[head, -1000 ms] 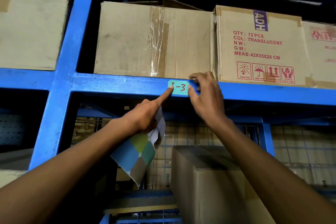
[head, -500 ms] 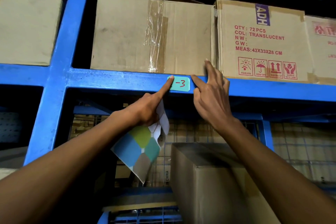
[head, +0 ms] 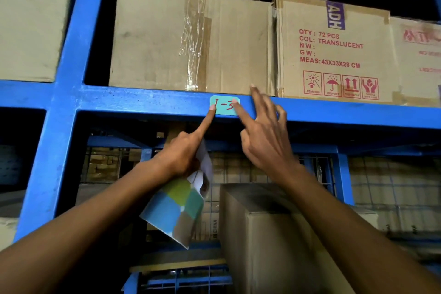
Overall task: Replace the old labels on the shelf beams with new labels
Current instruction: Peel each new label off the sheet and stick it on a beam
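Note:
A small teal label (head: 224, 108) with red writing "I-3" is stuck on the blue shelf beam (head: 143, 101). My left hand (head: 183, 153) presses its index fingertip on the label's left edge while its other fingers hold a sheet of coloured labels (head: 175, 207) hanging below. My right hand (head: 265, 136) has fingers spread, and its index fingertip rests on the label's right part, covering some of the "3".
Taped cardboard boxes (head: 191, 40) and a printed "ADH" box (head: 334, 50) stand on the beam directly above the label. A blue upright post (head: 64, 93) runs at the left. A brown box (head: 274, 234) sits on the lower shelf under my right arm.
My right hand slid from the label's right edge onto its face and spread its fingers. My left index finger stayed on the left edge. The view shifted slightly.

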Demonstrator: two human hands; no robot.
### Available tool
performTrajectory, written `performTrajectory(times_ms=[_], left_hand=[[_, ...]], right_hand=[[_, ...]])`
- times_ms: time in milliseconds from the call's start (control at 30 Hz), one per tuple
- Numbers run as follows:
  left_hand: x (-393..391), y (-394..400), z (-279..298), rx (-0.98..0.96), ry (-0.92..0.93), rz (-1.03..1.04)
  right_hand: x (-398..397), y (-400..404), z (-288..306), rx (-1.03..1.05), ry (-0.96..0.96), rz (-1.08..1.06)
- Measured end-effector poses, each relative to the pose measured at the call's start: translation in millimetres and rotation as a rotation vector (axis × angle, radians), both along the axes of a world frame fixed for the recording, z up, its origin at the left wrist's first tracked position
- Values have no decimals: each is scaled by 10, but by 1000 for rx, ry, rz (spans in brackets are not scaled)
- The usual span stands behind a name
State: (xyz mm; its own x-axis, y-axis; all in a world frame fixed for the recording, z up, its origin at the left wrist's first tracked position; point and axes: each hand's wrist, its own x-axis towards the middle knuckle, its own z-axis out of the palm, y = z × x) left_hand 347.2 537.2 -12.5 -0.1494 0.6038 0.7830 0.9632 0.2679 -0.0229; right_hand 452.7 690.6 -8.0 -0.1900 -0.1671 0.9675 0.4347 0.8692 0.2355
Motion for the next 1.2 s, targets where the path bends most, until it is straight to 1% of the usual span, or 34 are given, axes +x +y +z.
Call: performTrajectory(times_ms=[33,100,167,267,333,467,533,600,700,800,967,1000,1067,1200], left_hand=[[-7,0,-29,8,11,12],[-20,9,-48,23,8,17],[-22,11,-59,18,4,14],[-14,-27,-98,-9,11,18],[5,-58,-112,-20,-5,36],[27,-40,-117,-24,-44,68],[13,-34,-119,-18,-63,51],[3,-41,-113,-11,-74,36],[17,-46,-113,2,-89,1],[41,-81,-279,93,-119,-89],[62,-183,-689,410,-387,-428],[89,-224,-756,452,-416,-468],[149,-300,-841,502,-410,-496],[290,-530,-977,558,-461,-583]], right_hand=[[-20,-3,-45,29,-39,-17],[-38,41,-119,19,-72,-45],[-31,85,-140,-33,-43,-31],[-61,14,-121,-107,7,51],[-99,-58,-97,-98,15,69],[-67,69,-90,21,-47,-92],[-5,174,-92,-11,-47,-109],[12,183,-95,-70,-29,-42],[-18,87,-108,-196,-33,138],[97,16,-188,-291,-52,296],[338,-245,-681,-408,-99,518],[374,-332,-809,-413,-112,533],[431,-464,-989,-404,-130,520],[531,-683,-1209,-411,-159,392]])
